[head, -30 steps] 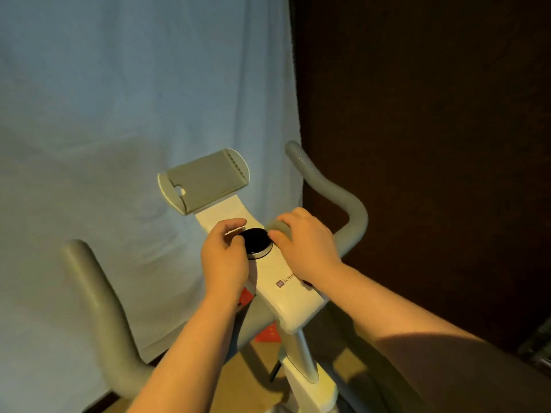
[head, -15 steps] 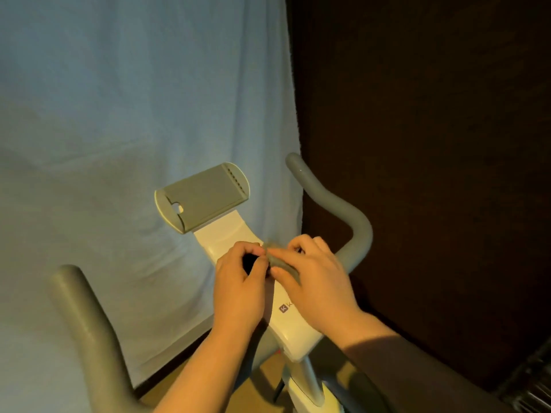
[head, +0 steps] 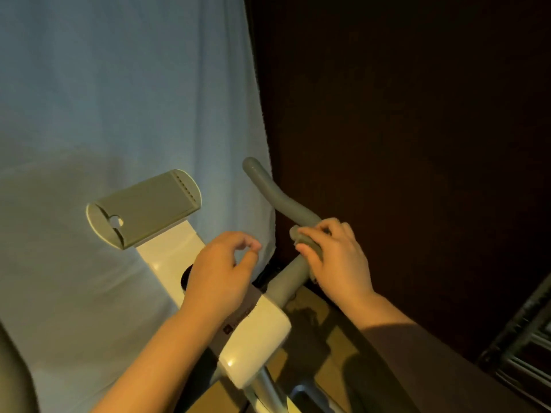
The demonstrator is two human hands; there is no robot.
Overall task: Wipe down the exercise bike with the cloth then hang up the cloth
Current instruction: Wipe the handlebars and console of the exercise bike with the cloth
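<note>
The exercise bike has a white console, a grey tablet holder and a curved grey right handlebar. My right hand presses a small grey cloth against that handlebar at its bend; only the cloth's end shows past my fingers. My left hand hovers over the console with fingers loosely curled and nothing in it, partly covering the black knob. A piece of the left handlebar shows at the bottom left edge.
A pale blue sheet hangs right behind the bike. A dark wall fills the right side. A metal rack stands at the bottom right. Brown floor shows beneath the bike's post.
My right hand has carried the cloth from the console knob to the right handlebar. My left hand has come off the knob and lifted slightly to the right.
</note>
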